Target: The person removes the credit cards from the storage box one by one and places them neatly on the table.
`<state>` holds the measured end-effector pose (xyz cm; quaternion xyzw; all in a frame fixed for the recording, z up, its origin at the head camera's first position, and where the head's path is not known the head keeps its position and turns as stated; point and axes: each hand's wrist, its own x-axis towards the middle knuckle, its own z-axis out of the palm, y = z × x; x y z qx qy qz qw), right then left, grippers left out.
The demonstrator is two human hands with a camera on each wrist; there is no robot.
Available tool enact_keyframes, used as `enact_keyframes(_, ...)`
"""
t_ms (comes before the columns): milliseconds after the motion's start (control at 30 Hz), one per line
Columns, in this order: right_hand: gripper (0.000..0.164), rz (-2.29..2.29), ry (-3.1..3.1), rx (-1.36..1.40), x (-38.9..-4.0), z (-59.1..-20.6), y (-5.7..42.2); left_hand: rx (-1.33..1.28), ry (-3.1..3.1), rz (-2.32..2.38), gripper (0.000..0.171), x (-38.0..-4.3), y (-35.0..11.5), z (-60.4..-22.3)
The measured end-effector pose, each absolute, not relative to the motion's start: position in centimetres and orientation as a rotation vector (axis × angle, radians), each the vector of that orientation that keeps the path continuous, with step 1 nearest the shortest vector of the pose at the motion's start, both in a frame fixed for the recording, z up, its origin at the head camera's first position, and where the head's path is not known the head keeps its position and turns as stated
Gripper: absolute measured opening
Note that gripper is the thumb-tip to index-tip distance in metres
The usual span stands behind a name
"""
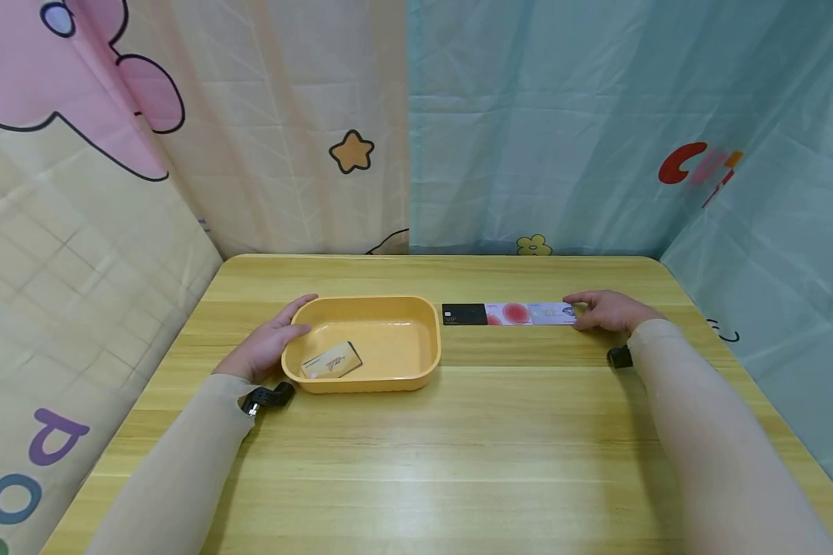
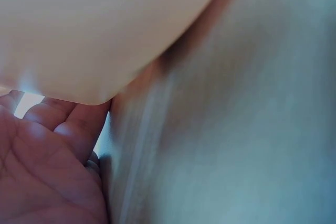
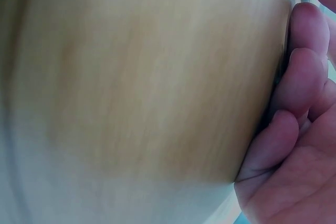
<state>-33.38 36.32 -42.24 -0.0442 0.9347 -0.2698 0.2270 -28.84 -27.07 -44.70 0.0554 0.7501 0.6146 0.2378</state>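
A yellow tray [image 1: 361, 385] stands left of the middle of the table. My left hand [image 1: 269, 344] grips its left side, thumb over the rim and fingers along the outside. In the left wrist view the fingers lie against the tray's underside curve. Inside the tray, at its front left, lie cream-gold cards [image 1: 333, 361]. To its right a row of cards runs edge to edge: a black card [image 1: 463, 314] marked VIP, a white card with red circles [image 1: 516, 314], and a pale lilac card [image 1: 548, 313]. My right hand [image 1: 612, 311] holds the lilac card's right end between thumb and index finger.
Everything rests on a light wood table [image 1: 458, 462] with rounded back corners. Patterned curtains [image 1: 583, 139] hang behind it and at both sides. Each wrist wears a black strap [image 1: 272, 395].
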Motion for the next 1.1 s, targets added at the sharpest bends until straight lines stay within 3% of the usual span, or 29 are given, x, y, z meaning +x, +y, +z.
enact_keyframes(833, 0.078, -0.735, 2.583, -0.131, -33.54, -42.62, 36.52, 0.167, 2.051, 1.68, 0.063, -28.76, -27.09, -44.69)
enact_keyframes(1100, 0.072, -0.766, 2.571, -0.13, -33.69, -42.74, 36.51, 0.166, 2.061, 1.678, 0.063, -28.79, -27.09, -44.61)
